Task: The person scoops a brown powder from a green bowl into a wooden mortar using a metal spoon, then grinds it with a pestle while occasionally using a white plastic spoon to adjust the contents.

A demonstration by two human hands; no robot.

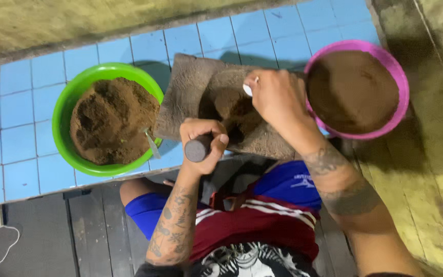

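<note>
Your left hand [204, 139] fists a dark roller [197, 149]; your right hand [278, 97] pinches a white spoon [247, 90] over the stone slab [190, 92], pink bowl [401, 102] at three o'clock.

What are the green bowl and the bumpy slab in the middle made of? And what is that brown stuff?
The green bowl looks like plastic: bright, smooth, glossy rim. The slab seems to be rough grey-brown stone, going by its pitted, matte face, though dried clay is possible. The brown stuff looks like a crumbly, damp powder or paste, clumping in lumps; its exact kind cannot be told.
</note>
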